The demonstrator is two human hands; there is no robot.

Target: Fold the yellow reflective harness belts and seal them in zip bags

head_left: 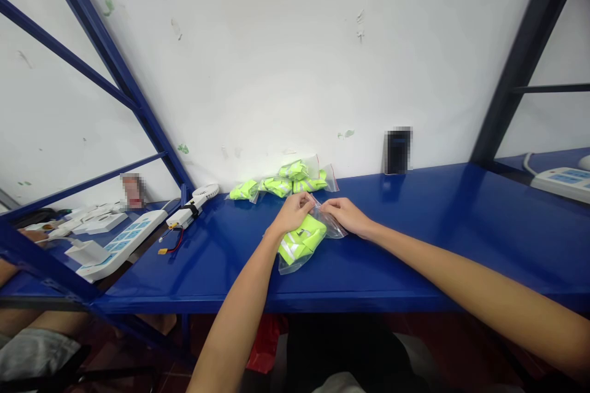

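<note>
A clear zip bag (302, 242) with a folded neon-yellow cloth with silvery stripes inside lies on the blue table in front of me. My left hand (294, 214) pinches the bag's top edge, its fingers closed. Close by on the right, my right hand (346, 215) pinches the same edge near its corner. The fingertips of both hands are a short distance apart along the bag's mouth. Whether the seal is fastened cannot be made out. Behind my hands, several similar filled bags (276, 186) lie in a small pile against the wall.
A white handheld fan (206, 191) and a battery pack with wires (182, 218) lie at the left. A white power strip (124, 245) sits beyond the blue frame post (152, 129). A dark phone-like object (397, 152) leans on the wall. Another person's hand (35, 236) shows far left.
</note>
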